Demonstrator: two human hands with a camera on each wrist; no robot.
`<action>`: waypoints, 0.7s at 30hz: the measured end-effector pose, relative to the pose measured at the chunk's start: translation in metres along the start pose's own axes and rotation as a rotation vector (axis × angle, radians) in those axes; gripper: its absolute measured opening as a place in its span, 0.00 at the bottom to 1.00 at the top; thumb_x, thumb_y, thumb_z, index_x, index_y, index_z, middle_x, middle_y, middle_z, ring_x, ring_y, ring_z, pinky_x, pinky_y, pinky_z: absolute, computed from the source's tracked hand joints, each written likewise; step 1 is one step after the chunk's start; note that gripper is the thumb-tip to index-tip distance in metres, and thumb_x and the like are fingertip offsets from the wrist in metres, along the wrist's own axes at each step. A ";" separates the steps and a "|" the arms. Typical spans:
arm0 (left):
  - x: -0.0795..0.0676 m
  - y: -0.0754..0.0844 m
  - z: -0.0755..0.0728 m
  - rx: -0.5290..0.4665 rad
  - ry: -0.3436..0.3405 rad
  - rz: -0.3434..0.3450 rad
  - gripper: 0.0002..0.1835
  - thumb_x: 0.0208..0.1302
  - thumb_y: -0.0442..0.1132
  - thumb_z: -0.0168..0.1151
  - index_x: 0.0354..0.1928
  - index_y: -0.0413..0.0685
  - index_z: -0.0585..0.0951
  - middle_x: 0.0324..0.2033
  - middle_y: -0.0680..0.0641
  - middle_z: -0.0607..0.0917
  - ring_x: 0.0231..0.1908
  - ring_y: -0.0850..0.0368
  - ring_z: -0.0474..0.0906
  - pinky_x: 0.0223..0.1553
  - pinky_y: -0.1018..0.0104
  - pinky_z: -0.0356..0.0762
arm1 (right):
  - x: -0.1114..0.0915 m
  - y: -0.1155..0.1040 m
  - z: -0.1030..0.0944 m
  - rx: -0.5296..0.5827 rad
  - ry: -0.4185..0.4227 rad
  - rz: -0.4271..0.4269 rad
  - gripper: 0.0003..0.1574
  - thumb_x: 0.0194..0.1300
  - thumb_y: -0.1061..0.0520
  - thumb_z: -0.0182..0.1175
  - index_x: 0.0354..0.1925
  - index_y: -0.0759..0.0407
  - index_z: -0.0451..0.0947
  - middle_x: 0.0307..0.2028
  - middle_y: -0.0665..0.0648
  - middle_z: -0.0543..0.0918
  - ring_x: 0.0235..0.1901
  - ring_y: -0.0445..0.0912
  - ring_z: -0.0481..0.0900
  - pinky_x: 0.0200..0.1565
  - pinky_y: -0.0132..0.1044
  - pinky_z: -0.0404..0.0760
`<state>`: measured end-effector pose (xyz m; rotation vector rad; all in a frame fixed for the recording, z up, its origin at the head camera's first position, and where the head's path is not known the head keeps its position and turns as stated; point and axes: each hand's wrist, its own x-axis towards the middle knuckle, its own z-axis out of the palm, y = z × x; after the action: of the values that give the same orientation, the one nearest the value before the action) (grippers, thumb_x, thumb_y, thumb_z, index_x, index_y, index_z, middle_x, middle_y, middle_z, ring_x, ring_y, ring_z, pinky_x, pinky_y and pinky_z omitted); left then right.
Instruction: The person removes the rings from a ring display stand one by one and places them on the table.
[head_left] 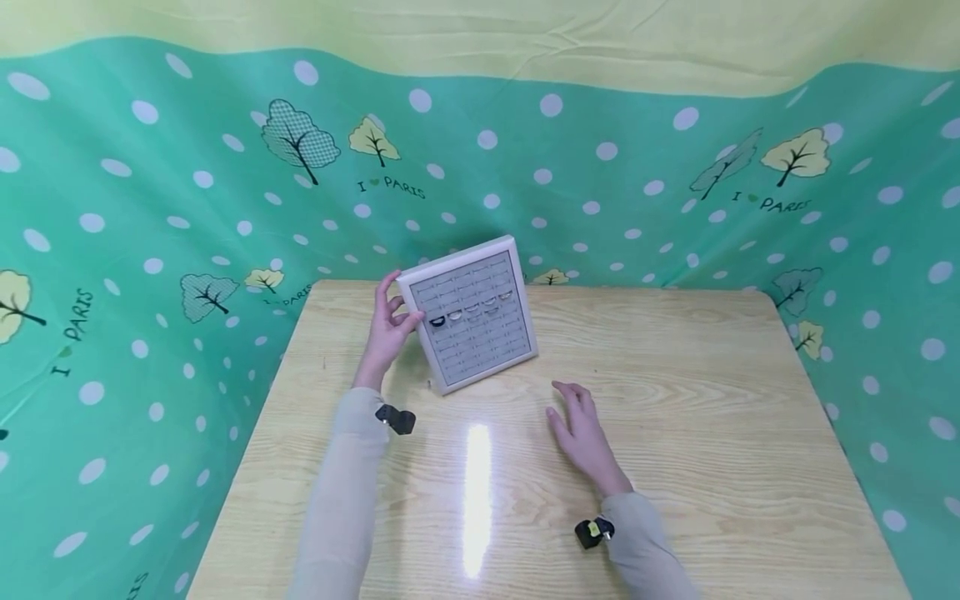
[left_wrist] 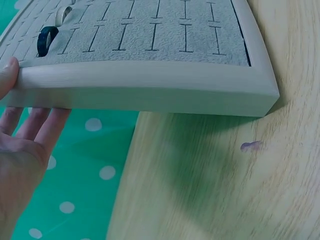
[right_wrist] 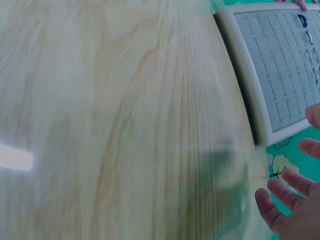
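A ring display tray (head_left: pixel 491 372) with a pale frame and a grey slotted pad stands tilted up near the table's back edge. Several rings sit in a row across its middle: a black ring (head_left: pixel 438 322) at the left end, silver-looking ones beyond it. My left hand (head_left: pixel 387 329) grips the tray's left side, thumb on the front of the frame, fingers behind and under it in the left wrist view. Over the table, to the lower right of the tray, my right hand (head_left: pixel 585 433) is held with loosely spread fingers and nothing in them.
The wooden table (head_left: pixel 697 417) has a bright light reflection (head_left: pixel 477 500) in front of the tray. A small purple mark (left_wrist: pixel 250 146) shows on the wood near the tray's lower left corner. A green dotted curtain (head_left: pixel 600 200) hangs behind and at both sides.
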<state>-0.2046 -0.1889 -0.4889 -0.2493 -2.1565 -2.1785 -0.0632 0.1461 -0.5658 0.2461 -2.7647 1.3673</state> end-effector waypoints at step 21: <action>-0.002 0.004 -0.001 -0.035 -0.005 -0.009 0.42 0.64 0.21 0.56 0.73 0.60 0.53 0.56 0.31 0.73 0.43 0.48 0.81 0.44 0.57 0.83 | 0.068 -0.046 0.033 -0.057 -0.092 -0.149 0.28 0.74 0.52 0.50 0.68 0.59 0.64 0.63 0.64 0.66 0.63 0.56 0.64 0.63 0.54 0.66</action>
<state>-0.2021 -0.1899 -0.4851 -0.2480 -2.1275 -2.2250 -0.1222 0.0841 -0.5424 0.5132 -2.7875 1.2708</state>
